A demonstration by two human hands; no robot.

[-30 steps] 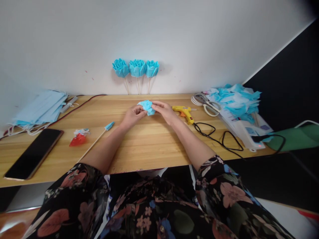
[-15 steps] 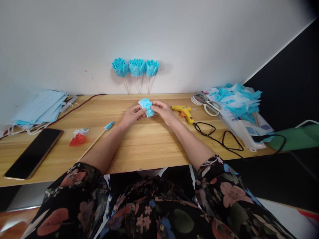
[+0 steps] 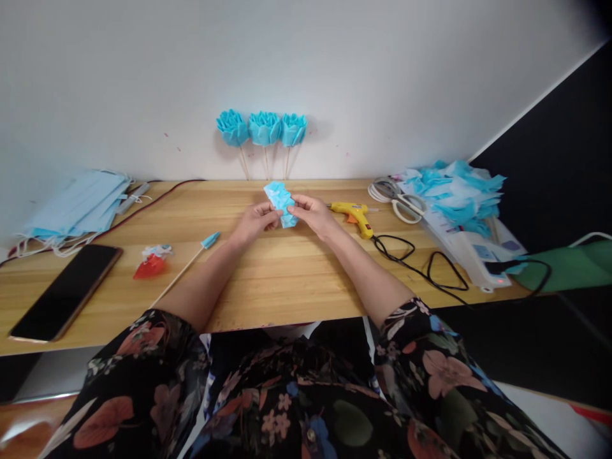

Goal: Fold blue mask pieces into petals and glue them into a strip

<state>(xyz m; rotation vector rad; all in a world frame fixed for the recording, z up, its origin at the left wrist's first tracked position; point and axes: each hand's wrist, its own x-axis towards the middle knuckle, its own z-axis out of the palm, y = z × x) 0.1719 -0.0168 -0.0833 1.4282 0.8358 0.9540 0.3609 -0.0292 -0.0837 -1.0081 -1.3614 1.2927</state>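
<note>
A pleated light-blue mask piece (image 3: 280,201) stands almost upright between my two hands over the wooden desk (image 3: 287,280). My left hand (image 3: 254,222) pinches its left edge with closed fingers. My right hand (image 3: 313,213) pinches its right edge the same way. Three finished blue fabric flowers on sticks (image 3: 262,130) lean against the wall right behind the piece. A yellow glue gun (image 3: 352,215) lies just right of my right hand.
A wooden stick with a blue tip (image 3: 186,266), a red-and-white scrap (image 3: 152,262) and a dark phone (image 3: 65,291) lie to the left, with a stack of blue masks (image 3: 76,210) behind. Scissors (image 3: 399,201), blue cut scraps (image 3: 454,191) and a black cord (image 3: 421,264) are on the right.
The blue piece has been turned from lying crumpled between my fingers to standing taller and more upright. Both hands stayed in place on the desk.
</note>
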